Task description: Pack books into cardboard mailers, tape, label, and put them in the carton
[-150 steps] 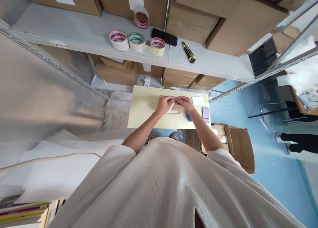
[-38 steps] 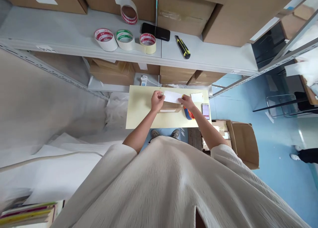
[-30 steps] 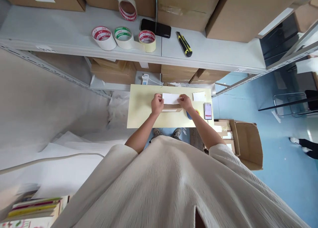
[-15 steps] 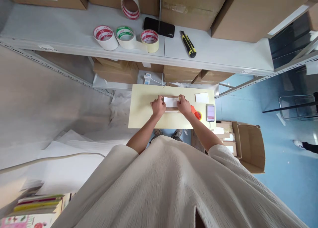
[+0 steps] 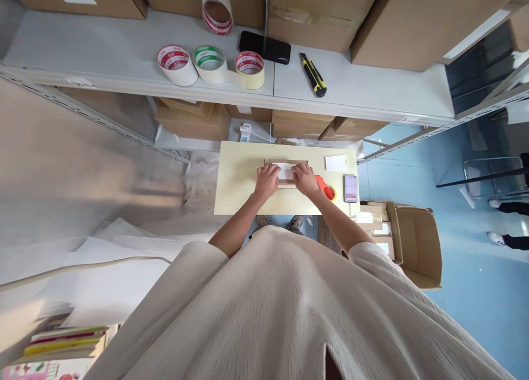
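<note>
A small brown cardboard box (image 5: 286,183) lies on the pale yellow tabletop, with a white label (image 5: 285,172) on its top face. My left hand (image 5: 268,180) is closed over the box's left end, its fingers bent and its thumb side on the label. From the other end, my right hand (image 5: 305,179) is curled over the box, with fingertips on the label's right part. Both hands partly hide the box and label. Just right of my right hand sits an orange tape dispenser (image 5: 326,188) with a yellow-rimmed roll.
The small table (image 5: 235,198) also bears white papers (image 5: 335,162) and a lit phone (image 5: 350,188). Above, a shelf holds tape rolls (image 5: 209,59), a black phone (image 5: 264,47) and a utility knife (image 5: 313,75). An open carton (image 5: 419,242) stands at lower right; another person's feet (image 5: 496,238) are far right.
My hands have gone from the label's edges to pressing over its top, fingertips closer together. The label now lies flatter on the box. At far right, a second shoe of the other person has come into view.
</note>
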The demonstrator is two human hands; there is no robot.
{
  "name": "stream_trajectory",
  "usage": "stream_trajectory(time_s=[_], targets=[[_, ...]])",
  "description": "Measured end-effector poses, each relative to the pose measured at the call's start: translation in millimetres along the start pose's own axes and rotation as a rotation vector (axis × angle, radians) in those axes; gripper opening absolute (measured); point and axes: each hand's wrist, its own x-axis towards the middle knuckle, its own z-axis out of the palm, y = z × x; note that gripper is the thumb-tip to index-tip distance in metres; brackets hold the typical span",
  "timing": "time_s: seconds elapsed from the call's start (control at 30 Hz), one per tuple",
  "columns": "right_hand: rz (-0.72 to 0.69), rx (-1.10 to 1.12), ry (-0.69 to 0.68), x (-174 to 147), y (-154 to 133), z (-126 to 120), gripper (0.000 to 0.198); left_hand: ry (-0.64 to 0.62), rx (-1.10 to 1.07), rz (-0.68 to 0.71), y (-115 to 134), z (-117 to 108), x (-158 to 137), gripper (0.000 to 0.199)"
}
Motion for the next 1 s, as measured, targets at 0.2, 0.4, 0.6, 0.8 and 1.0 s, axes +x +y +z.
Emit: stream_trajectory(time_s=[0.2, 0.4, 0.6, 0.8, 1.0], targets=[[-0.053, -0.055, -0.035, -18, -2, 4, 0.064, -0.076, 0.040, 0.064, -7, 8, -14, 0.064], [-0.023, -0.136, -0.055, -37, -1, 9, 0.075, -0.111, 0.121, 0.024, -1, 18, -26, 0.078], [0.156, -0.136, 0.022, -47, 6, 14, 0.088, 0.036, 0.074, -0.113, -6, 17, -32, 0.080], [0.232, 0.051, 0.005, -49, 8, 13, 0.093, 0.127, -0.146, -0.222, -21, 17, -31, 0.079], [0.243, 0.068, 0.089, -53, 1, -2, 0.092, 0.188, -0.235, -0.136, -13, 3, -18, 0.081]])
